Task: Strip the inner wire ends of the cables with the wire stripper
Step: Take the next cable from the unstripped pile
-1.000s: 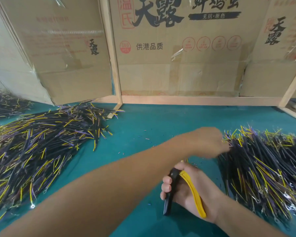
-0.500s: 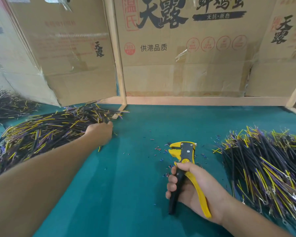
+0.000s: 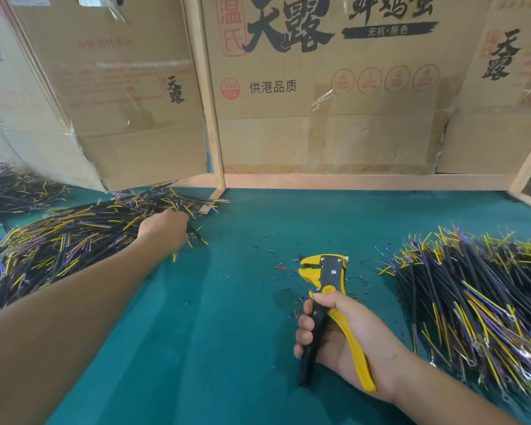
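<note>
My left hand [image 3: 163, 230] reaches into the left pile of black cables with yellow and purple inner wires [image 3: 59, 250]. Its fingers curl down on the pile's right edge, and a dark cable end [image 3: 196, 235] sticks out from under them. My right hand [image 3: 350, 342] grips the yellow and black handles of the wire stripper [image 3: 330, 273]. The tool lies low over the teal mat [image 3: 212, 317] with its head pointing away from me and nothing in its jaws. A second pile of cables [image 3: 472, 302] lies at the right, with ring terminals on the near ends.
Small bits of cut insulation [image 3: 276, 266] are scattered around the stripper's head. Cardboard sheets [image 3: 319, 133] on a wooden frame [image 3: 365, 181] wall off the back. Another heap of cables [image 3: 10, 188] lies at the far left behind a cardboard flap.
My left arm swung from the right pile across to the left pile and has settled on its edge. My right hand has kept hold of the stripper in about the same place.
</note>
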{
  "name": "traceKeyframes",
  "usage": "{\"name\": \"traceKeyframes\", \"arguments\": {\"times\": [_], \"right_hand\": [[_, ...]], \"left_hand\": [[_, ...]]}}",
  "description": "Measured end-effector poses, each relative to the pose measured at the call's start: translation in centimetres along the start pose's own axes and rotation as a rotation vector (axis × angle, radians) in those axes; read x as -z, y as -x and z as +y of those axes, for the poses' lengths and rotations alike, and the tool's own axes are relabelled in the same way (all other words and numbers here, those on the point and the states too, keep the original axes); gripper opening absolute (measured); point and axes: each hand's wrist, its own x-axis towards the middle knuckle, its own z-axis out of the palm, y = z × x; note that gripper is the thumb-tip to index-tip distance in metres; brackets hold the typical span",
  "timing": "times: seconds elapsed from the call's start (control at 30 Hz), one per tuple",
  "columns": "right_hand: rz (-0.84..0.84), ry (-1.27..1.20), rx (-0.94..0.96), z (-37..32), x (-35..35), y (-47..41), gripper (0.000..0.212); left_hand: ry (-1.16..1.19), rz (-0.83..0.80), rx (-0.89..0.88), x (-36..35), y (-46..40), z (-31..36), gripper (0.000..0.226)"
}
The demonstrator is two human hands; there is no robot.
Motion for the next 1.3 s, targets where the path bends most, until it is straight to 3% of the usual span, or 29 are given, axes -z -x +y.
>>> {"name": "traceKeyframes", "arguments": {"times": [0.1,0.2,0.27,0.4,0.47,0.53,0.63,0.77,0.87,0.97,1.3], "right_hand": [[-0.041,-0.001,-0.001,0.0,0.2,0.2,0.028],[-0.013,-0.002,-0.002,0.0,0.3,-0.1,0.031],[0.004,-0.002,-0.009,0.0,0.4,-0.3,0.033],[-0.01,-0.007,-0.025,0.0,0.9,-0.5,0.03],[-0.018,-0.008,-0.024,0.0,0.9,-0.4,0.03],[-0.008,0.0,-0.014,-0.1,0.8,-0.3,0.03],[0.018,0.004,-0.015,-0.2,0.4,-0.2,0.034],[0.051,0.007,-0.013,-0.3,-0.2,-0.2,0.039],[0.082,0.013,-0.017,-0.4,-0.9,0.1,0.039],[0.133,0.021,-0.01,-0.5,-1.7,0.4,0.026],[0.223,-0.004,0.0,-0.8,-3.6,0.9,0.023]], "left_hand": [[0.236,0.091,0.043,1.3,0.8,0.0,0.014],[0.728,0.185,0.037,2.6,2.8,1.1,0.023],[0.954,0.252,-0.008,3.2,5.5,2.7,0.016],[0.916,0.454,-0.123,2.7,11.0,6.3,0.007],[0.977,0.429,-0.123,2.1,12.5,7.7,0.028],[1.163,0.304,-0.123,1.7,13.5,8.8,0.041],[1.449,0.072,-0.125,1.3,14.7,9.9,0.04],[1.497,-0.009,-0.13,1.5,15.2,10.2,0.04],[1.407,0.094,-0.189,1.6,15.5,10.1,0.044],[1.333,0.188,-0.242,1.8,16.0,10.0,0.045],[1.366,0.167,-0.232,2.3,15.9,9.4,0.045]]}}
